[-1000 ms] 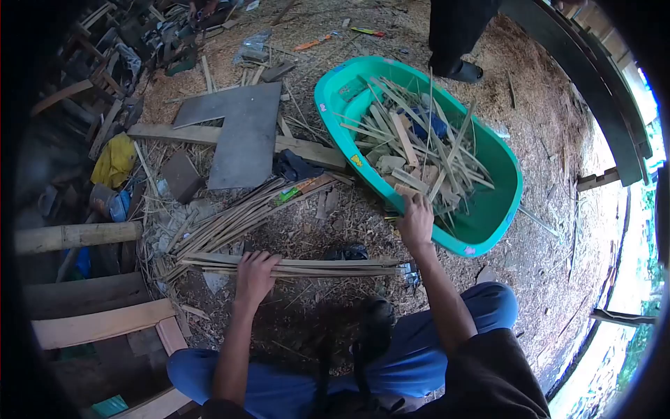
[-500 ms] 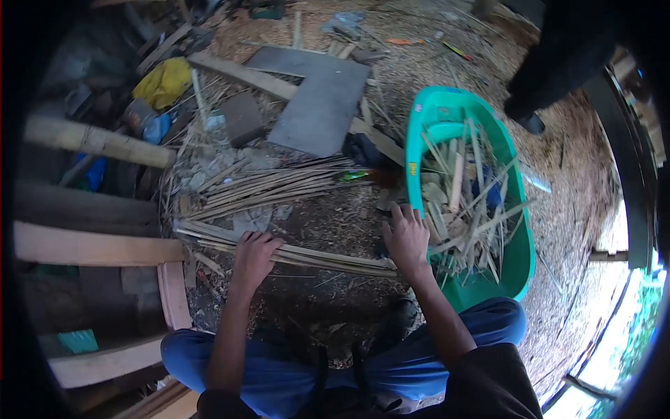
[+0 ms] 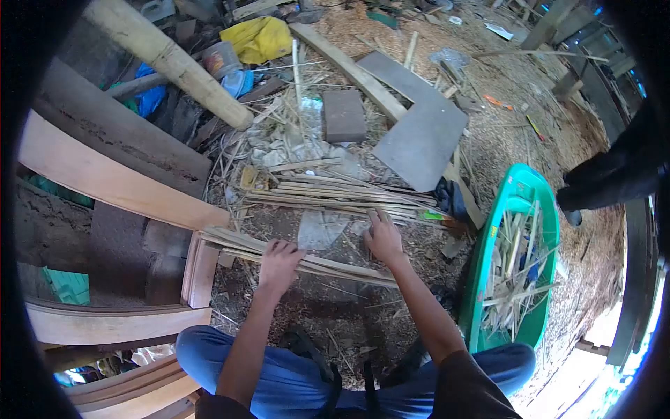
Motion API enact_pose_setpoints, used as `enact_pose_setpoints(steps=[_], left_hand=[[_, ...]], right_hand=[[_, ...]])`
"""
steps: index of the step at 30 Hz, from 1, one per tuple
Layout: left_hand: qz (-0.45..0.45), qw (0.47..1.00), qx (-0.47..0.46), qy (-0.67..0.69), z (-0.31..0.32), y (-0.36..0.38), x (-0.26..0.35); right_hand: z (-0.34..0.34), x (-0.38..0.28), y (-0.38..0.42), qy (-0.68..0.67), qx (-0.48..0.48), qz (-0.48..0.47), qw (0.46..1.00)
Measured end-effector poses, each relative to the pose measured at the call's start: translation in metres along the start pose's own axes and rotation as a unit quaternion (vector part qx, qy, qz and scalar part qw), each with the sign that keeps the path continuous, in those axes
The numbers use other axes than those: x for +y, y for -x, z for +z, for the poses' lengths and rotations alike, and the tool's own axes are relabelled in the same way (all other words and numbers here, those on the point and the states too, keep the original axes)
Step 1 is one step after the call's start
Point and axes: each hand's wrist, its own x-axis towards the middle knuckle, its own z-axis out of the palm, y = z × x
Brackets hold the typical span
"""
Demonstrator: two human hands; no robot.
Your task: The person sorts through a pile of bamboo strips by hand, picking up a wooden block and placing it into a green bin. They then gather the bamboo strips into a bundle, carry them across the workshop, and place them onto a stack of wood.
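My left hand (image 3: 280, 269) is closed round a small bundle of thin bamboo strips (image 3: 335, 267), gripping it left of its middle. The strips lie nearly level across my front, their left ends over the corner of a wooden frame. My right hand (image 3: 384, 239) is off the bundle, its fingers apart and slightly bent. Its fingertips are right at the near edge of a larger pile of similar strips (image 3: 314, 194) on the ground. A scrap of clear plastic sheet (image 3: 322, 229) lies between the pile and the held bundle.
A green plastic tub (image 3: 476, 307) of offcuts stands at right. Wooden frame pieces (image 3: 118, 178) crowd the left side. Beyond the pile lie a brown block (image 3: 344, 115), a flat grey board (image 3: 422, 143) and a yellow cloth (image 3: 257, 40). Another person's foot (image 3: 572, 199) is beyond the tub.
My right hand has left the right end of the held bundle and moved to the strip pile. My left hand still grips the bundle. The view has turned right.
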Motion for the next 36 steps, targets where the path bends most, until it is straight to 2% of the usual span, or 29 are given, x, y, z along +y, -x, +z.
enact_pose_setpoints(steps=[4,8,11,13,15,17,19,23,24,25,27,29,32,33,35,36], left_hand=[[0.013,0.998,-0.003,0.061,0.016,0.002,-0.013],[0.023,0.994,0.004,0.103,0.019,-0.005,-0.014],[0.023,0.992,-0.005,0.125,0.018,-0.008,-0.01],[0.031,0.991,0.023,0.125,0.02,-0.012,-0.008],[0.033,0.991,0.013,0.127,0.021,-0.013,-0.006],[0.029,0.992,0.006,0.126,0.023,-0.016,-0.005],[0.043,0.993,0.005,0.111,0.022,-0.014,-0.003],[0.037,0.993,0.023,0.113,0.017,-0.012,0.003],[0.046,0.991,0.046,0.114,0.017,-0.012,0.004],[0.056,0.989,0.07,0.115,0.015,-0.013,0.006],[0.065,0.99,0.066,0.102,0.01,-0.015,0.015],[0.075,0.991,0.064,0.093,0.001,-0.016,0.025],[0.11,0.983,0.096,0.112,-0.012,-0.019,0.04],[0.122,0.978,0.107,0.128,-0.011,-0.02,0.043],[0.133,0.973,0.123,0.146,-0.016,-0.019,0.053],[0.133,0.976,0.106,0.135,-0.023,-0.019,0.059]], right_hand=[[0.049,-0.004,-0.02,0.085,0.036,-0.044,0.995],[0.046,-0.023,-0.021,0.138,0.064,0.003,0.988],[0.05,-0.016,-0.025,0.182,-0.002,0.033,0.983],[0.051,-0.013,-0.022,0.148,0.02,0.035,0.988],[0.058,-0.01,-0.018,0.219,0.143,-0.061,0.963],[0.062,-0.006,-0.019,0.207,0.145,-0.06,0.966],[0.053,-0.012,-0.016,0.178,0.085,-0.046,0.979],[0.043,-0.007,-0.002,0.191,0.026,-0.094,0.977],[0.039,-0.004,0.005,0.216,0.059,-0.153,0.963],[0.029,-0.006,0.01,0.217,0.062,-0.156,0.962],[0.001,-0.012,0.022,0.23,-0.031,-0.172,0.957],[-0.034,-0.026,0.029,0.234,-0.037,-0.169,0.957],[-0.071,-0.025,0.042,0.198,0.003,-0.225,0.954],[-0.074,-0.023,0.047,0.202,0.008,-0.225,0.953],[-0.072,-0.016,0.067,0.172,-0.045,-0.197,0.964],[-0.067,-0.015,0.077,0.181,-0.04,-0.198,0.962]])
